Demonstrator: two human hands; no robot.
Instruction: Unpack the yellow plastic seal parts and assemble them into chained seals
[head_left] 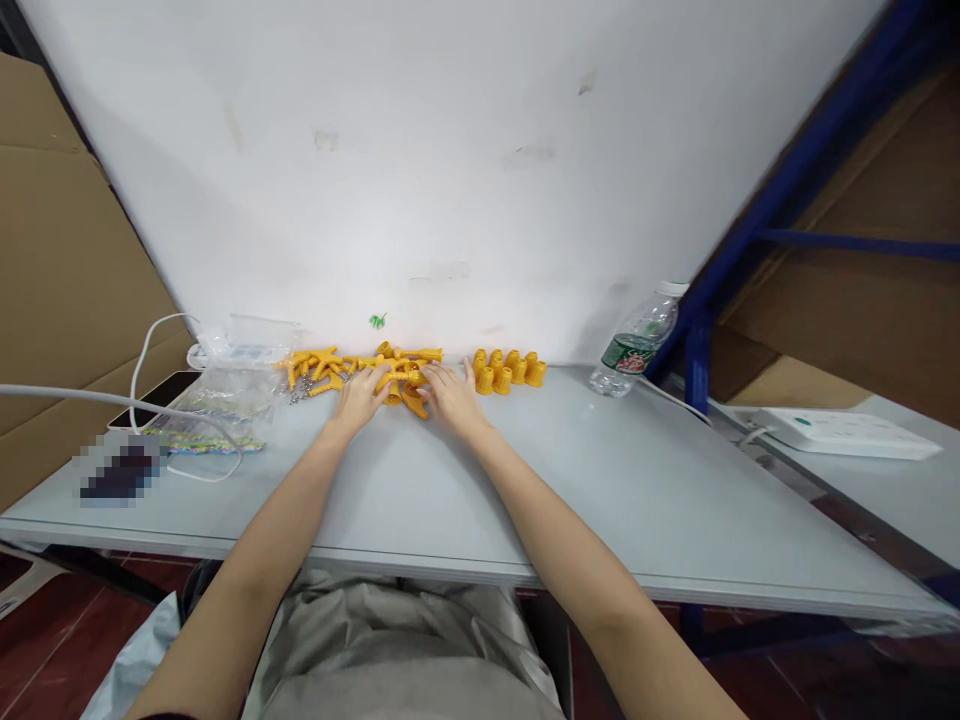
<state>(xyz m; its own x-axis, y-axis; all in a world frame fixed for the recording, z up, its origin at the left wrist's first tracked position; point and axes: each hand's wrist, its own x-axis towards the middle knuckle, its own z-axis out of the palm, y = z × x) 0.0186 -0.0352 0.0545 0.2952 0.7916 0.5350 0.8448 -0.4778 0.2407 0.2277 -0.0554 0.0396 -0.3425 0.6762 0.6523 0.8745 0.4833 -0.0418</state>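
Observation:
Both of my arms reach forward over the grey table to a pile of yellow plastic parts at the far edge by the white wall. My left hand lies on the pile's left half, fingers stretched over the parts. My right hand rests on the pile's right half, fingers spread and flat. A separate group of yellow cone-shaped pieces stands just right of my right hand. Some parts at the pile's left carry small metal chains.
Clear plastic bags and a white cable lie at the left, near a dark phone. A water bottle lies at the right by a blue rack post. A white power strip sits far right. Cardboard stands at left.

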